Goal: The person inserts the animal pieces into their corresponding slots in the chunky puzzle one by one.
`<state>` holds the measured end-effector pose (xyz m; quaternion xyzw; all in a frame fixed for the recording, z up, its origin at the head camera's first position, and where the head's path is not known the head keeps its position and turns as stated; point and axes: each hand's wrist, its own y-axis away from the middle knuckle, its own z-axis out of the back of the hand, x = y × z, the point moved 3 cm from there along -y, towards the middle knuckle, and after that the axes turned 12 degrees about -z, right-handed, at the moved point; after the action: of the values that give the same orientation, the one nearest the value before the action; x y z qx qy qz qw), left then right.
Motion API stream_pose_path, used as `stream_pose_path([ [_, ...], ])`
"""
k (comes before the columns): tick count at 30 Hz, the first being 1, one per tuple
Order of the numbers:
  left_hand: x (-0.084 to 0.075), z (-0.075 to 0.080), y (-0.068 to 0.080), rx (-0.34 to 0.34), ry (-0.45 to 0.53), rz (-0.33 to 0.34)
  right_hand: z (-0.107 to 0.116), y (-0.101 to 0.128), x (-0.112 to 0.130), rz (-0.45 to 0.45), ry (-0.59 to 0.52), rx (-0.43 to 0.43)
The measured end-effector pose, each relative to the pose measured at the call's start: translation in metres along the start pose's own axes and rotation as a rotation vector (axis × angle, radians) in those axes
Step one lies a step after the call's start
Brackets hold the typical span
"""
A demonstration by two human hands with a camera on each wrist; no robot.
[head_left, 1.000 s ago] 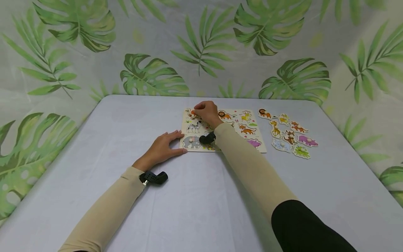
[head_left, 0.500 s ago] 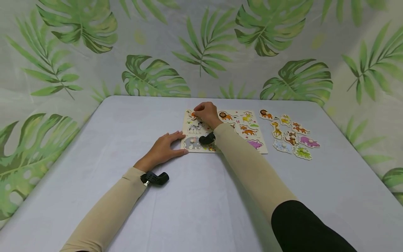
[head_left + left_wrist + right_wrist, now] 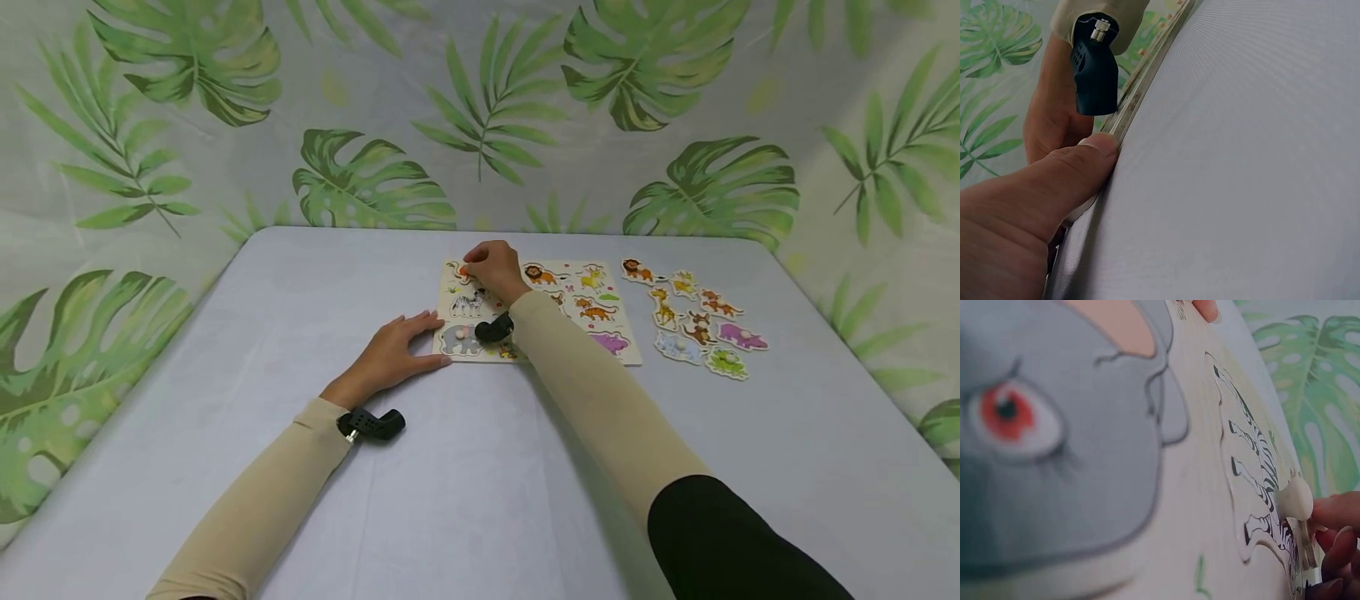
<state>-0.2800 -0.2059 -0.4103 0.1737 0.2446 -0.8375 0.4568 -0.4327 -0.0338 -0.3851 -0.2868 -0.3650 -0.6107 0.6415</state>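
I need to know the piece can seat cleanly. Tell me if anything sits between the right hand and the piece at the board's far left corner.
Nothing visible does. The right hand is already on the orange piece at the far left corner of the puzzle board. The left hand steadies the board's near left edge, clear of that corner.

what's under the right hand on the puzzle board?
The right hand covers the puzzle board's top-left corner, fingers curled at an orange animal piece. Most of that piece is hidden. The zebra piece lies just below.

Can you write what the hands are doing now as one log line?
left hand: steadies puzzle board edge | right hand: grips piece at board's far-left corner | loose animal pieces: right of board
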Motion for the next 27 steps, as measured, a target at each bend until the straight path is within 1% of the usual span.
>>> stream_pose_path([
  [18,-0.0008,0.0006,0.0004,-0.003,0.010,-0.005,-0.0034,-0.0031,-0.0002,-0.004,0.007,-0.008],
  [27,0.0012,0.0000,0.0001,0.003,0.006,0.010,-0.0030,-0.0045,-0.0011,-0.001,0.019,0.003],
])
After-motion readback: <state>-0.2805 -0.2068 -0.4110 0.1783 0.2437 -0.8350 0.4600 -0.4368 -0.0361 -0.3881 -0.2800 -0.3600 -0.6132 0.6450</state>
